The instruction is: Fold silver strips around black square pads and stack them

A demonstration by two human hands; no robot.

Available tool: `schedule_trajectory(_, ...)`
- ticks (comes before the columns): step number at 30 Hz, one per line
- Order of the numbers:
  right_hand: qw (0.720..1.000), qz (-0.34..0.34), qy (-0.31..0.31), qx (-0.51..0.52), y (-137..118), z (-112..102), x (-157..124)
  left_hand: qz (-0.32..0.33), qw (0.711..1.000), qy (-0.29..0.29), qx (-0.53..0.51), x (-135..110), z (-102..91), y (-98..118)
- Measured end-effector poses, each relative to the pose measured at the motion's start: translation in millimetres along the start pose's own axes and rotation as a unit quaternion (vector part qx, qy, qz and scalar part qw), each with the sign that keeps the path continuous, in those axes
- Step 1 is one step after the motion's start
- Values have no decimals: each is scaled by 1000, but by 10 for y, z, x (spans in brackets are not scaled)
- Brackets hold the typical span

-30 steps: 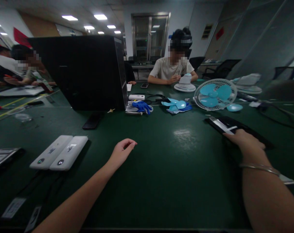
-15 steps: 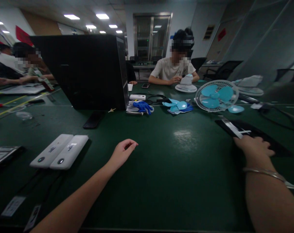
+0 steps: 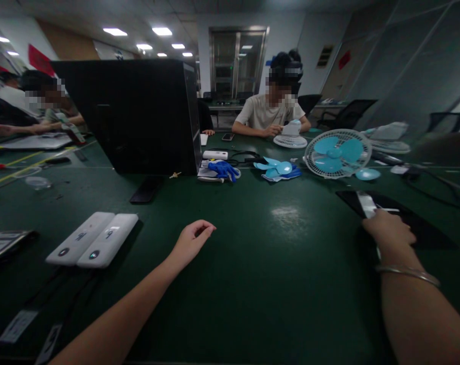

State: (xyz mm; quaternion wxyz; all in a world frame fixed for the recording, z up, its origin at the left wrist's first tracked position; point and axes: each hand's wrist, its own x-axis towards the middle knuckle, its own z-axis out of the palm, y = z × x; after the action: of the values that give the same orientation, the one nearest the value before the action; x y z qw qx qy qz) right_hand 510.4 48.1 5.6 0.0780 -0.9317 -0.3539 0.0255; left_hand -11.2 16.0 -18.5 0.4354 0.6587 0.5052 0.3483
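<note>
My left hand (image 3: 195,238) rests at the middle of the green table (image 3: 260,284). Its fingers are curled with the thumb tip near the index fingertip, and nothing shows in them. At the right, my right hand (image 3: 391,230), a bangle on its wrist, is closed over a pale, shiny flat strip (image 3: 365,204). The strip's far end sticks out beyond my fingers; the rest is hidden under the hand, and its kind is unclear. Beneath lies a black mat (image 3: 423,225). A thin white piece (image 3: 390,209) shows beside my knuckles.
Two white power banks (image 3: 107,238) with cables lie at the left. Behind stand a black computer case (image 3: 131,116), blue gloves (image 3: 222,170), blue fan blades (image 3: 272,166) and a fan head (image 3: 338,153). Across the table a person (image 3: 270,114) handles another fan part (image 3: 290,139). Other people sit far left.
My right hand has shifted slightly left, and the pale strip has turned and now shows less of its length. My left hand stays in place.
</note>
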Motion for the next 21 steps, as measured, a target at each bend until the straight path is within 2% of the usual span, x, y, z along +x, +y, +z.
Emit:
schedule_trajectory(2,999,-3,-19,42,-103,-50,-81,3,1000,3,-11,-2,6,-1)
schedule_trajectory(3,997,-27,-32,70,-180,-67,-128,4,1000,4,-19,-2,9,1)
schedule_trajectory(5,982,-111,-71,135,-385,-78,-258,0,999,3,-38,-4,16,12)
schedule_trajectory(7,950,-205,-123,200,-640,-64,-466,-26,997,1,-73,-6,18,42)
schedule_trajectory(9,898,-300,-192,258,-893,-47,-767,-72,988,-3,-138,-8,11,85)
schedule_trajectory(10,861,-353,-238,280,-1003,-43,-945,-104,978,-3,-181,-10,4,108)
schedule_trajectory(12,760,-463,-346,297,-1171,-45,-1311,-146,955,-40,-254,-17,-14,147)
schedule_trajectory(13,719,-508,-382,281,-1226,-50,-1478,-159,947,-71,-271,-21,-21,160)
schedule_trajectory(14,691,-544,-401,256,-1264,-54,-1624,-163,942,-103,-275,-27,-26,167)
schedule_trajectory(15,681,-569,-402,225,-1287,-57,-1741,-161,941,-132,-265,-33,-28,170)
schedule_trajectory(17,679,-601,-384,177,-1299,-58,-1878,-144,951,-177,-207,-46,-21,167)
schedule_trajectory(20,666,-614,-404,127,-1268,-65,-1839,-115,961,-227,-106,-65,-1,157)
schedule_trajectory(21,671,-609,-407,116,-1250,-74,-1763,-106,960,-245,-87,-71,4,154)
